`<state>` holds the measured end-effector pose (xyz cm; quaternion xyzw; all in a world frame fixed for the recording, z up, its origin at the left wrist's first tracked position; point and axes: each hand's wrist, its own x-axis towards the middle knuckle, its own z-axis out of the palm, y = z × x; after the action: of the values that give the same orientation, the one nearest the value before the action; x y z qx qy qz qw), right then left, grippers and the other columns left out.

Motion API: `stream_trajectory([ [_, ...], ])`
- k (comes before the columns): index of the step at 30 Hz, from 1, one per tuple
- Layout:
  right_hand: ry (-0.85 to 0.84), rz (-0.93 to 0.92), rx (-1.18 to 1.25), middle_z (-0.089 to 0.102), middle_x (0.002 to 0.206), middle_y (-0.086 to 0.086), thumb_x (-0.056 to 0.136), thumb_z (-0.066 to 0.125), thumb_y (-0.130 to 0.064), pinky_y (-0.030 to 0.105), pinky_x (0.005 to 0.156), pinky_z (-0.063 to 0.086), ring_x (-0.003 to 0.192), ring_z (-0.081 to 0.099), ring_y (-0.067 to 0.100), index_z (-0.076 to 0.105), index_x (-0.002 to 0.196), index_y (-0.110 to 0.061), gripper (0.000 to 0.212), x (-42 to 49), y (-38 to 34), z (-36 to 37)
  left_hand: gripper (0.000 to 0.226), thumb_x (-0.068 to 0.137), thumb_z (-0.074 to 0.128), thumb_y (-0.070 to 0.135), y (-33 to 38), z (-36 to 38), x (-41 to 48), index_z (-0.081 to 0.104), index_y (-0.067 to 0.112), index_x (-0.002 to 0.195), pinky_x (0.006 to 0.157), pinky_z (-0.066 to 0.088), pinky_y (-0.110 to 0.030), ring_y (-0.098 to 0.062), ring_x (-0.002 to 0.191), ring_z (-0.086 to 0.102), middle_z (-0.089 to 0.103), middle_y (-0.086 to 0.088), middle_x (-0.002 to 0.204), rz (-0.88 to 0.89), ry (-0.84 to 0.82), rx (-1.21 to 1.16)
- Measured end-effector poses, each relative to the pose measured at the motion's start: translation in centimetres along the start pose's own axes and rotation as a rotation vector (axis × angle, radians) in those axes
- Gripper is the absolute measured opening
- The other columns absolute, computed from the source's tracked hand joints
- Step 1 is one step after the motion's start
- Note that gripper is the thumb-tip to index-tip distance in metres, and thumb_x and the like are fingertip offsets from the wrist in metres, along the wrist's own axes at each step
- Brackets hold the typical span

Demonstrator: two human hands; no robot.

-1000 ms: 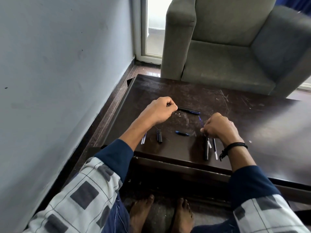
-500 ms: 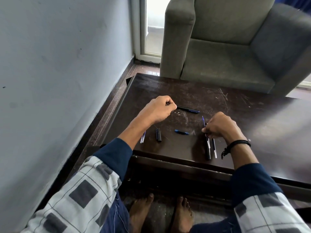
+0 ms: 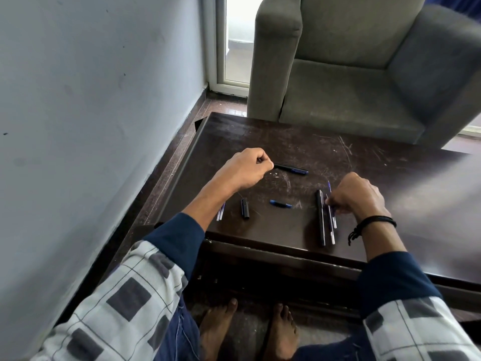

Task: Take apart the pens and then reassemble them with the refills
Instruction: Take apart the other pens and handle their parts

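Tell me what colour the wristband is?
The wristband is black, clearest in the head view.

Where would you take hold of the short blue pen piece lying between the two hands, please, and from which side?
Pinch the short blue pen piece at its middle, straight down from above, fingertips on its near and far sides. It lies flat and crosswise on the table, bare wood all round it, so nothing seems to block that approach.

On the scratched table (image 3: 260, 136), our left hand (image 3: 244, 169) pinches the end of a black pen (image 3: 290, 169); our right hand (image 3: 356, 195) pinches a refill (image 3: 329, 187).
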<state>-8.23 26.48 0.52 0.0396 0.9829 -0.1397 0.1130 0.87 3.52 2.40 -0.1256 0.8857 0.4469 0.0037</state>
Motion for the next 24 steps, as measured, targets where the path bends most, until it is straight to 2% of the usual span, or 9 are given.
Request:
stream_trajectory([
  [5,-0.018,0.006,-0.016,0.074,0.080,0.009,0.077,0.079,-0.024,0.035,0.076,0.053,0.083,0.071,0.025,0.066,0.087,-0.012,0.020,-0.2,-0.2,0.0,0.013,0.102,0.054,0.034,-0.1,-0.1,-0.1,0.065,0.028,0.099,0.089,0.060,-0.042,-0.013,0.081,0.067,0.070,0.003,0.085,-0.008,-0.023,-0.005],
  [10,-0.014,0.008,-0.029,0.074,0.065,0.005,0.077,0.073,-0.016,0.036,0.078,0.057,0.072,0.072,0.023,0.071,0.078,-0.012,0.005,-0.3,-0.3,-0.1,0.013,0.104,0.053,0.035,-0.3,0.0,-0.1,0.064,0.029,0.101,0.082,0.057,-0.036,-0.010,0.080,0.065,0.071,0.002,0.089,-0.020,-0.036,0.015],
  [12,-0.009,0.005,-0.024,0.074,0.070,0.007,0.075,0.068,-0.012,0.037,0.076,0.056,0.075,0.071,0.026,0.069,0.080,-0.011,0.005,-0.6,-0.4,-0.5,0.013,0.104,0.053,0.034,-0.3,0.0,-0.1,0.064,0.028,0.103,0.073,0.051,-0.029,-0.008,0.077,0.062,0.070,0.002,0.089,-0.018,-0.035,0.024],
  [14,0.015,-0.004,-0.022,0.072,0.077,0.011,0.071,0.063,-0.007,0.037,0.073,0.053,0.079,0.067,0.030,0.067,0.083,-0.009,0.013,-0.7,-0.5,-0.7,0.013,0.105,0.052,0.033,-0.3,0.0,-0.1,0.064,0.027,0.105,0.067,0.043,-0.026,-0.006,0.077,0.061,0.068,0.004,0.088,-0.019,-0.032,0.043],
  [18,0.063,-0.037,0.038,0.068,0.085,0.013,0.072,0.060,-0.009,0.035,0.072,0.049,0.081,0.062,0.033,0.066,0.088,-0.010,0.017,-0.7,-0.7,-0.7,0.013,0.105,0.052,0.033,-0.3,0.0,-0.1,0.064,0.027,0.105,0.063,0.039,-0.024,-0.004,0.077,0.059,0.066,0.007,0.088,-0.008,-0.027,0.059],
  [21,0.027,-0.126,0.153,0.073,0.081,0.007,0.079,0.068,-0.020,0.035,0.074,0.056,0.083,0.068,0.029,0.075,0.082,-0.020,0.008,-1.0,-1.3,-0.7,0.011,0.104,0.054,0.034,-0.4,-0.1,-0.2,0.065,0.029,0.104,0.066,0.041,-0.023,-0.004,0.080,0.060,0.064,0.010,0.088,0.020,-0.037,0.072],
  [24,-0.007,-0.214,0.260,0.073,0.069,-0.001,0.082,0.072,-0.020,0.028,0.070,0.055,0.073,0.072,0.016,0.076,0.073,-0.024,0.011,-1.2,-1.9,-0.3,0.007,0.102,0.059,0.035,-0.6,-0.1,0.0,0.065,0.032,0.099,0.079,0.048,-0.029,-0.008,0.087,0.062,0.063,0.009,0.091,0.047,-0.057,0.081],
])
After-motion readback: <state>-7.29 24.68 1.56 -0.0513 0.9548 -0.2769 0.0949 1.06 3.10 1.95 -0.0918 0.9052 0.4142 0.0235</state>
